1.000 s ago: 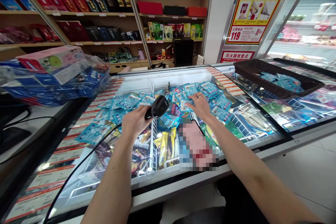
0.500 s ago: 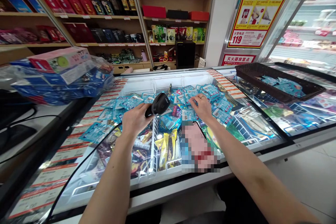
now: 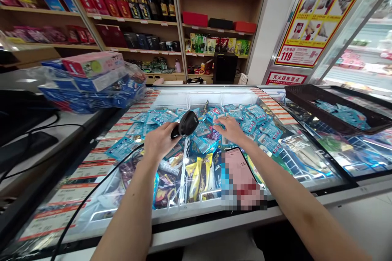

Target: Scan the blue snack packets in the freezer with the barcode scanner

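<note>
My left hand (image 3: 159, 140) is wrapped around the handle of a black barcode scanner (image 3: 188, 123), held above the glass-topped freezer (image 3: 171, 98) with its head towards the middle. A black cable (image 3: 101, 183) runs from it to the lower left. Many small blue packets (image 3: 165, 116) lie spread over the glass. Among them, to the right of the scanner, is my right hand (image 3: 231, 129), palm down with its fingers stretched to the left; whether the fingertips touch a packet is hard to see. Close to my right wrist lies a phone (image 3: 240, 171), partly blurred out.
Blue boxes in clear plastic (image 3: 94, 85) are stacked at the left. A dark brown basket (image 3: 332, 119) with more blue packets stands on the right. Under the glass are yellow-wrapped ice creams (image 3: 200, 177). Behind the freezer rise stocked shelves (image 3: 134, 51).
The view has shifted slightly, so the scene sits further right and lower. My right hand has moved a little left among the packets, its fingers more stretched out. The scanner stays in my left hand.
</note>
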A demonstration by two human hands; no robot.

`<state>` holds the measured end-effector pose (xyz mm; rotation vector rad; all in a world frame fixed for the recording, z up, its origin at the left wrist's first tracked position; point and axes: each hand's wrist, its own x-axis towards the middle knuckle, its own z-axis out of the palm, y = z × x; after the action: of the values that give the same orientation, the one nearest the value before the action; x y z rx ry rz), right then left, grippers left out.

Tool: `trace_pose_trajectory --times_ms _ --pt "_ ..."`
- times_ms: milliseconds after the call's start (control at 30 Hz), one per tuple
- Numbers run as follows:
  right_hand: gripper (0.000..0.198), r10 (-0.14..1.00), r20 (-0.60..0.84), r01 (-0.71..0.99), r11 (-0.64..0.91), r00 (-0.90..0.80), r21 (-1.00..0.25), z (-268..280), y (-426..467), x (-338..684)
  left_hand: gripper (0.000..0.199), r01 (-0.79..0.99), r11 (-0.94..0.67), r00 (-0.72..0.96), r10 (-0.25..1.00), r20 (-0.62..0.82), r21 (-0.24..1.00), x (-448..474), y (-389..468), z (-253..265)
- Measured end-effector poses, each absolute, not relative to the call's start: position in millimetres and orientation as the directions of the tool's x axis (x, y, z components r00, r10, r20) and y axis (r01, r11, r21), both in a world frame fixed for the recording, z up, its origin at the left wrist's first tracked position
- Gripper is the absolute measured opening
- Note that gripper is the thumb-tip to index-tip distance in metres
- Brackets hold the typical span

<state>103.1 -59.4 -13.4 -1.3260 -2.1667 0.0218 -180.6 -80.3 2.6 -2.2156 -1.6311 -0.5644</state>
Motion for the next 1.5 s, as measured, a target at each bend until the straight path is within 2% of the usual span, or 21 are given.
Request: trace_pose_trajectory --times_ms 200,367,500,600,667,767,833,900,1100,1267,1500 --pt "0.070 0.910 0.274 0.907 0.369 -0.310 -0.201 -9 -51 63 0.037 0.953 -0.300 0.280 0.823 0.494 -0.040 -180 -84 7" --pt "0.069 0.913 0.295 0.925 0.341 -0.283 -0.170 -18 -44 55 0.036 0.953 -0.302 0.277 0.812 0.514 -0.036 -180 -87 10" --pt "0.062 0.907 0.294 0.881 0.382 -0.300 -0.280 -24 -34 64 0.036 0.948 -0.318 0.287 0.810 0.511 -0.028 -182 -87 10" --pt "0.055 0.928 0.301 0.851 0.334 -0.220 -0.406 -26 -29 69 0.036 0.946 -0.324 0.291 0.813 0.504 -0.023 -182 -87 10" --pt "0.042 0.936 0.318 0.799 0.304 -0.150 -0.519 -28 -28 73 0.036 0.943 -0.332 0.298 0.811 0.503 -0.024 -181 -88 10" --pt "0.029 0.960 0.275 0.614 0.246 -0.049 -0.750 -31 -30 82 0.035 0.934 -0.356 0.324 0.804 0.499 -0.033 -179 -88 10" --pt "0.031 0.981 0.194 0.427 0.179 -0.008 -0.886 -32 -33 89 0.035 0.927 -0.374 0.346 0.798 0.494 -0.045 -178 -88 9" --pt "0.035 0.989 0.145 0.271 0.137 0.008 -0.953 -32 -39 98 0.035 0.920 -0.388 0.366 0.793 0.488 -0.060 -176 -87 8" --pt "0.037 0.982 0.159 0.090 0.150 0.102 -0.985 -28 -56 126 0.034 0.909 -0.406 0.399 0.776 0.489 -0.098 -171 -85 5" --pt "0.036 0.981 0.154 -0.033 0.159 0.117 -0.987 -33 -62 135 0.034 0.896 -0.424 0.432 0.770 0.470 -0.129 -167 -85 3" --pt "0.032 0.978 0.144 -0.061 0.154 0.149 -0.986 -35 -62 133 0.036 0.871 -0.484 0.465 0.759 0.456 -0.082 -155 -86 3"
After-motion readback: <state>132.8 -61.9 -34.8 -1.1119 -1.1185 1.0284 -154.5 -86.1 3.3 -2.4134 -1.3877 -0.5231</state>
